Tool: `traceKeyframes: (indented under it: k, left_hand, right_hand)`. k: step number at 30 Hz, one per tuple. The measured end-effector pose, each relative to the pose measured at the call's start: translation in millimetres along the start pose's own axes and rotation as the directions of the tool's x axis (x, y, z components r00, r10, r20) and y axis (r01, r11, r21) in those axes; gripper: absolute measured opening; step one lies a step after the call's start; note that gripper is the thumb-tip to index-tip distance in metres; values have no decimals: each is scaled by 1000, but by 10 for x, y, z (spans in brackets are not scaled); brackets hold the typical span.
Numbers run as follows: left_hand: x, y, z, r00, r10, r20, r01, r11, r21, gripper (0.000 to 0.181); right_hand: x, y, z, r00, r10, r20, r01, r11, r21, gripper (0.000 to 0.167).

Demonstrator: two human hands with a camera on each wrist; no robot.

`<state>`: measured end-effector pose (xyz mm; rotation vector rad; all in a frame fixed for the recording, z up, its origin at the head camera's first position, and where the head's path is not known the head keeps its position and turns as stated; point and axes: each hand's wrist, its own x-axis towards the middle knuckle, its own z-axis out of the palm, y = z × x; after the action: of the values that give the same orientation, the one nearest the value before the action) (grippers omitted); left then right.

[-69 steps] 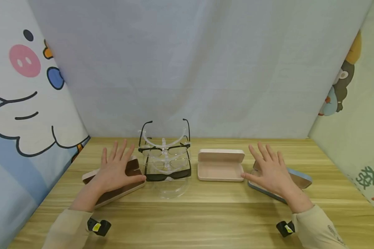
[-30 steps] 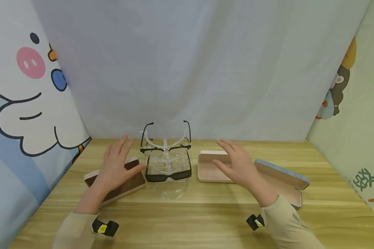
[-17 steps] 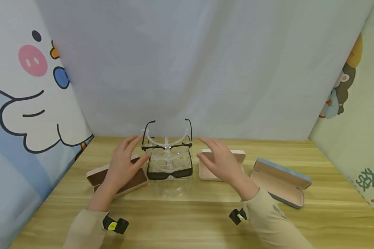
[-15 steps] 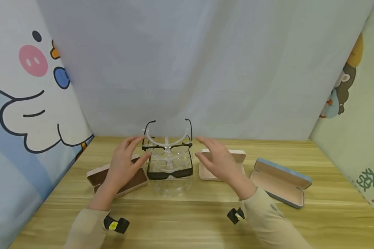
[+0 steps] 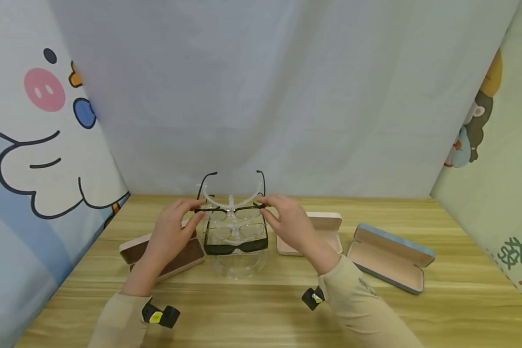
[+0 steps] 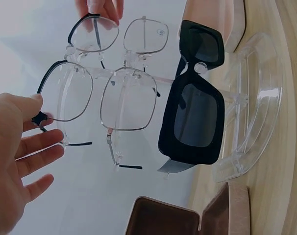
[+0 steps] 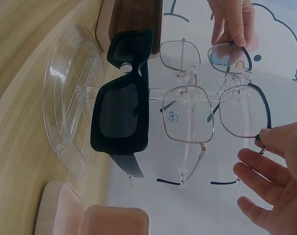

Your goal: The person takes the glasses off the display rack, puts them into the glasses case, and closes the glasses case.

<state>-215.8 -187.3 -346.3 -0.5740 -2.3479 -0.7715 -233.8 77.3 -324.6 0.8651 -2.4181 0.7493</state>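
Pinched at both outer corners of the front, at the top tier of a clear display stand (image 6: 269, 94): black-browed glasses (image 5: 230, 211), temples pointing back toward the grey backdrop (image 5: 261, 96). Hard to tell whether resting on the tier or lifted clear. At one end, the left hand (image 5: 169, 234), thumb and finger narrowed on the frame, other fingers loosely spread; at the other, the right hand (image 5: 293, 224) in a matching pinch. One tier below, thin metal-rimmed glasses (image 6: 138, 95); lower again, black sunglasses (image 6: 198, 111). On the left, partly hidden by the left hand, a brown-lined case (image 5: 184, 257), lid up. On the right, partly behind the right hand, a pale pink-lined case (image 5: 327, 223), also open; farther right, set at an angle, a blue case (image 5: 389, 257). Under everything, a wood-grain table (image 5: 243, 319).
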Motion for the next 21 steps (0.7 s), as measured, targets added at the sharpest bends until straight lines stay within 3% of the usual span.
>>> traceKeyframes:
  k: [4, 12, 21]
  left_hand:
    - [9, 14, -28, 1000, 20, 7, -20, 1000, -2, 17]
    - [38, 119, -63, 996, 58, -62, -59, 998, -7, 12]
    - [147, 347, -36, 973, 169, -156, -171, 985, -4, 16]
  right_hand:
    - [5, -11, -1, 1000, 13, -5, -13, 1000, 16, 20]
    - [-33, -34, -84, 996, 53, -75, -45, 994, 96, 14]
    - [-165, 0, -343, 986, 44, -160, -18, 987, 158, 13]
